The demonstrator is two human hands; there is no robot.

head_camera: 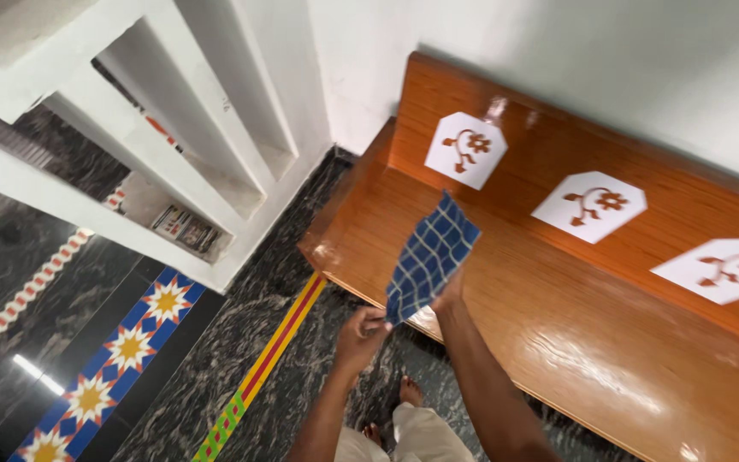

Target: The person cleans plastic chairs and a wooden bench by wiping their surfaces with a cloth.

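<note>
A blue checked cloth point(432, 255) is lifted over the front edge of a glossy wooden bench point(558, 299). My right hand point(449, 295) grips the cloth from behind, mostly hidden by it. Below and to the left, my left hand point(363, 334) pinches the cloth's bottom corner. Both forearms reach up from the bottom of the view.
The bench backrest carries three white panels with brown flower designs point(465, 149). White wall shelves point(173, 162) with small items stand at left. The dark marble floor point(241, 342) has a yellow-red stripe and a star-pattern border. My bare feet point(408, 392) show below.
</note>
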